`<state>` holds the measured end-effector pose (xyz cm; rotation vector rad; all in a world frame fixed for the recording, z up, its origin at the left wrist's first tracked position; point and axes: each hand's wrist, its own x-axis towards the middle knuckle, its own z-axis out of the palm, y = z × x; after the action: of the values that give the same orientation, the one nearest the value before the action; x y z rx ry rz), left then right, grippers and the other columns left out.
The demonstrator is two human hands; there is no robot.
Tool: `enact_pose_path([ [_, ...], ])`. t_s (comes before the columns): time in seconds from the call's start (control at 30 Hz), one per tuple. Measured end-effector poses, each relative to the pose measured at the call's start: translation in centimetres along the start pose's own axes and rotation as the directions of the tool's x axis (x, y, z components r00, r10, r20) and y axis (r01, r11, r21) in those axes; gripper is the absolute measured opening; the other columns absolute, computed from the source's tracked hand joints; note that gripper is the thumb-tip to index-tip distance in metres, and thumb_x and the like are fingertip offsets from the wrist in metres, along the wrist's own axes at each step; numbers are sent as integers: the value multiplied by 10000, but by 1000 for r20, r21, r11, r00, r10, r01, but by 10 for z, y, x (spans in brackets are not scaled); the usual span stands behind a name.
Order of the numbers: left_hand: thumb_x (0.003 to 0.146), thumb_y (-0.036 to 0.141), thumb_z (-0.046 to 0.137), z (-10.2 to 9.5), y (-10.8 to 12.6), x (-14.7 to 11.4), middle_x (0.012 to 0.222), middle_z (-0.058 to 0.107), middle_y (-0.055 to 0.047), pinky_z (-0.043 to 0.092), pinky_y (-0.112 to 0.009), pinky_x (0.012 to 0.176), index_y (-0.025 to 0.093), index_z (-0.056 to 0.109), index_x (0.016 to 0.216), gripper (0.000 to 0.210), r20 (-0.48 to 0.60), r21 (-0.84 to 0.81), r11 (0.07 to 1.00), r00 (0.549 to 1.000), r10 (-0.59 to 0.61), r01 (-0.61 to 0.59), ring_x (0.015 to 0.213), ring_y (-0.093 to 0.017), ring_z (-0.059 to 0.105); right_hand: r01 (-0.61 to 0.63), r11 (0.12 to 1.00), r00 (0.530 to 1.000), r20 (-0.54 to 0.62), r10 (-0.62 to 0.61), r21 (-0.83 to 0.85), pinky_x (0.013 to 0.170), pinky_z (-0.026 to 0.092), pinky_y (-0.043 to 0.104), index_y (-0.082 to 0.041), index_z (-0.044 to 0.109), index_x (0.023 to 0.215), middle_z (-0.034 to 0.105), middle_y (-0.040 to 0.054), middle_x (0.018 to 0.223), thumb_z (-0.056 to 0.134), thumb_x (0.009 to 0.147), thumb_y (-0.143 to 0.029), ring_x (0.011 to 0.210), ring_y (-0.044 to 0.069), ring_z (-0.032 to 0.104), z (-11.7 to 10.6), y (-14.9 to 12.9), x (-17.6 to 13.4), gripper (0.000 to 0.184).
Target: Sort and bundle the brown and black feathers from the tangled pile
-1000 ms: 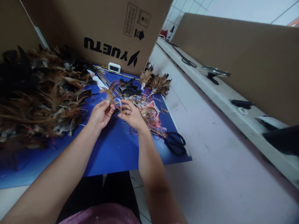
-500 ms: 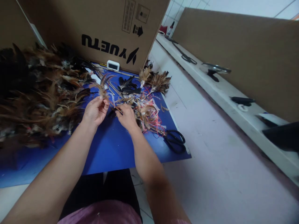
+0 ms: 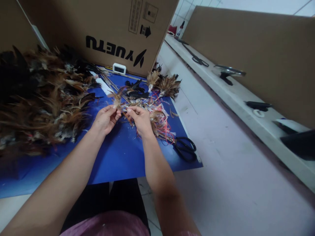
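Note:
My left hand (image 3: 105, 120) pinches a small bunch of brown feathers (image 3: 117, 99) between thumb and fingers, its tips fanning upward. Close on its right, my right hand (image 3: 140, 118) is closed in a pinch beside the base of the bunch; what its fingertips grip is too small to make out. Under and beyond my right hand spreads a heap of loose feathers and red and white ties (image 3: 161, 123). Black-handled scissors (image 3: 185, 148) lie at the heap's near right edge. A large pile of brown and black feathers (image 3: 51, 108) covers the left of the blue table (image 3: 118, 164).
A cardboard box (image 3: 105, 19) stands along the back, with a small white digital display (image 3: 119, 68) before it. Tied feather bundles (image 3: 168, 86) and black feathers (image 3: 136, 87) lie at the back right. A ledge (image 3: 236, 95) on the right carries several tools.
Both hands have shifted a little to the right. The feather bunch moved with my left hand. My right hand has turned and now pinches close to the bunch's base.

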<state>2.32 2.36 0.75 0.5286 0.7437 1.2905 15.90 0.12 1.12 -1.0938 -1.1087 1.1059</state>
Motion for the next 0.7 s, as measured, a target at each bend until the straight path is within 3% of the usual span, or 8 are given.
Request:
enact_pose_path([
  [0.13, 834, 14, 546, -1, 0, 2, 571, 568, -2, 519, -117, 541, 120, 585, 646, 219, -43, -35, 999, 999, -15, 13, 498, -47, 571, 22, 993, 1000, -12, -23, -119, 490, 402, 205, -179, 656, 810, 607, -47, 595, 655, 757, -334, 480, 70, 506, -4, 7, 4, 164],
  [0.27, 832, 3, 537, 0, 1, 2, 568, 569, 7, 511, -105, 552, 127, 569, 636, 235, -107, -41, 999, 994, 10, -15, 495, -35, 562, 105, 934, 993, 88, -79, -342, 538, 418, 214, -179, 660, 790, 601, -36, 597, 615, 793, -321, 537, 95, 546, -5, 13, 3, 149],
  [0.43, 813, 101, 638, -1, 1, 4, 566, 585, 5, 490, -140, 534, 127, 556, 652, 183, -124, 95, 990, 985, 119, -107, 486, -49, 554, 333, 703, 941, 272, -203, -628, 602, 390, 222, -186, 658, 772, 608, -30, 640, 552, 855, -298, 572, 96, 521, 2, 5, -9, 176],
  [0.6, 804, 185, 644, -6, -6, 7, 561, 589, 16, 468, -193, 546, 138, 567, 671, 160, -62, 263, 928, 955, 289, -264, 496, -78, 553, 386, 513, 923, 322, -212, -767, 615, 374, 238, -184, 620, 722, 614, -9, 659, 498, 897, -245, 591, 113, 528, 15, -9, -23, 222],
  [0.7, 792, 199, 638, -9, -7, 7, 563, 592, 18, 440, -210, 562, 152, 582, 665, 146, 1, 448, 817, 914, 406, -363, 511, -96, 541, 400, 452, 917, 346, -201, -797, 676, 409, 262, -187, 631, 771, 666, 29, 765, 480, 907, -188, 690, 147, 596, 20, -16, -31, 203],
])
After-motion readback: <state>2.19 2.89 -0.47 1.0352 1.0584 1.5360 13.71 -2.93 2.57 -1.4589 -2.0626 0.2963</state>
